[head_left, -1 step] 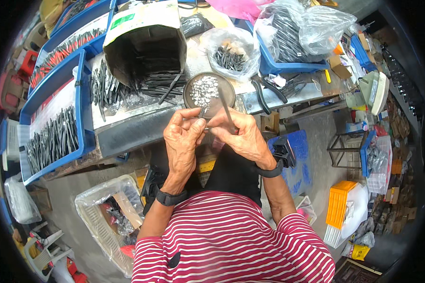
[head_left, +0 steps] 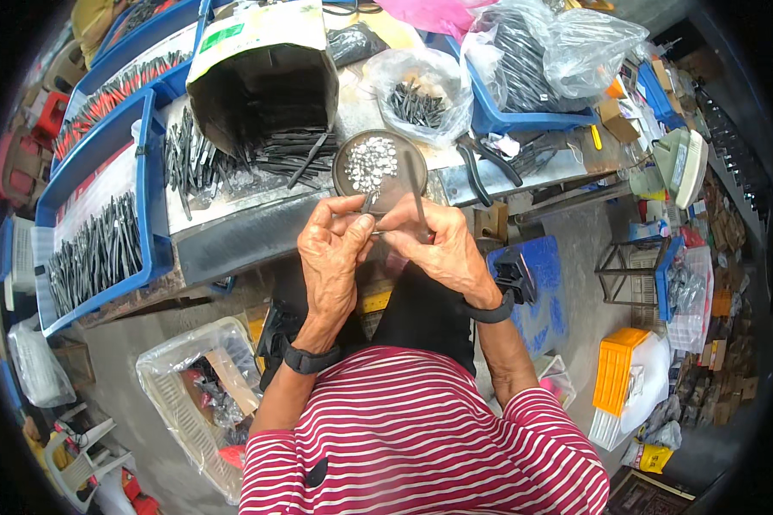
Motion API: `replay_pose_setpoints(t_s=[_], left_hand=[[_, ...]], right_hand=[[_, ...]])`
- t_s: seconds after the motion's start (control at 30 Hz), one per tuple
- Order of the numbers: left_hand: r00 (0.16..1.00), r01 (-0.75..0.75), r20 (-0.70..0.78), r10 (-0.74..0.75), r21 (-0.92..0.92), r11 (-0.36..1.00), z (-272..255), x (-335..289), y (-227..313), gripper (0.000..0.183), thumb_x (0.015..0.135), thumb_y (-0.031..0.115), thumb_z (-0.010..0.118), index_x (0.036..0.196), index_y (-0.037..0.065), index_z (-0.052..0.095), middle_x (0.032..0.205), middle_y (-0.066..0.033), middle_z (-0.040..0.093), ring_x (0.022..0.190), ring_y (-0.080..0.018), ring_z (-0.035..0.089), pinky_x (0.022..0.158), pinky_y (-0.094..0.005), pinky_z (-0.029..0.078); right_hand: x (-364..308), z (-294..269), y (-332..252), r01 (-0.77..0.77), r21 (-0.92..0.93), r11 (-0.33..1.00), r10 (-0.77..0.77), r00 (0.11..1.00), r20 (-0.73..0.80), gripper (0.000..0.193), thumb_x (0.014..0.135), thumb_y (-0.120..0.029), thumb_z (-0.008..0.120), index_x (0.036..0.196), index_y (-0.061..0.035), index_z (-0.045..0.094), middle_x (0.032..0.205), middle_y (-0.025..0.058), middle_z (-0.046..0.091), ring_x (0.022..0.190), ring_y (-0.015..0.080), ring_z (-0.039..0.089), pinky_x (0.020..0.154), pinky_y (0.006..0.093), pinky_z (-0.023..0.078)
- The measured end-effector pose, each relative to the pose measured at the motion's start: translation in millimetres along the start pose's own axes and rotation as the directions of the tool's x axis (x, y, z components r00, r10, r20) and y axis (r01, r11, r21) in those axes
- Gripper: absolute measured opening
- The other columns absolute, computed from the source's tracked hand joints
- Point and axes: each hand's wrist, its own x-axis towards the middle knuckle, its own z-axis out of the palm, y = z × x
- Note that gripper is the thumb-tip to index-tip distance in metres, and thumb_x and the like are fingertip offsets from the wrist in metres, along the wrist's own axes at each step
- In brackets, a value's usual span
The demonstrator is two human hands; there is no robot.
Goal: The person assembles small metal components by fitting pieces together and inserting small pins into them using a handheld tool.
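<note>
My left hand [head_left: 335,245] is closed in a pinch, with the end of a slim dark piece [head_left: 367,205] showing at its fingertips. Between the thumb and fingers of my right hand [head_left: 442,249] is a thin dark rod [head_left: 415,184], tilted up and away from me. The fingertips of both hands meet or nearly meet in front of the bench edge; what lies between them is too small to make out. Just beyond stands a round brown dish [head_left: 339,178] with many small whitish bits [head_left: 372,161] in it. The rod's far end overlaps the dish from above.
Dark strips [head_left: 296,154] spill from an open bag [head_left: 262,86] left of the dish. A plastic bag [head_left: 421,107] of short dark pieces and black-handled pliers [head_left: 489,167] lie to the right. Blue trays [head_left: 150,215] of strips line the left. A lined crate [head_left: 167,369] stands below.
The dark rod in my right hand has swung slightly, its far end moving a little right and away from me. My left hand looks unmoved.
</note>
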Motion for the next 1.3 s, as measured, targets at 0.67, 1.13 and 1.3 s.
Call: replay_pose_setpoints(t_s=[0.67,1.13,1.3], left_hand=[[1.000,-0.004,0.018,0.004,-0.032,0.999,9,-12,-9,0.019,0.081,0.001,0.053,0.100,-0.003,0.052,0.074,-0.0042,0.057,0.059,-0.0031,0.048,0.052,-0.0156,0.037],[0.995,-0.063,0.094,0.043,0.223,0.973,12,-22,-11,0.015,0.084,0.002,0.050,0.096,-0.001,0.057,0.072,-0.0023,0.056,0.066,-0.0053,0.051,0.060,-0.0165,0.042],[0.994,-0.086,0.084,0.068,0.246,0.965,14,-23,-12,0.013,0.084,0.001,0.051,0.094,0.000,0.058,0.071,-0.0009,0.055,0.065,-0.0048,0.050,0.056,-0.0171,0.042]], right_hand=[[-18,20,8,0.011,0.647,0.763,0.196,0.949,-0.248,0.011,0.080,-0.006,0.058,0.087,0.0027,0.059,0.070,0.0058,0.057,0.051,0.0082,0.047,0.048,0.0183,0.038],[-9,5,12,0.135,0.651,0.747,0.130,0.930,-0.343,0.012,0.081,-0.006,0.057,0.088,0.0025,0.057,0.078,0.0109,0.061,0.058,0.0084,0.050,0.048,0.0192,0.041],[-10,5,12,0.131,0.656,0.743,0.125,0.936,-0.329,0.012,0.081,-0.006,0.056,0.088,0.0024,0.057,0.077,0.0112,0.060,0.057,0.0086,0.050,0.048,0.0190,0.041]])
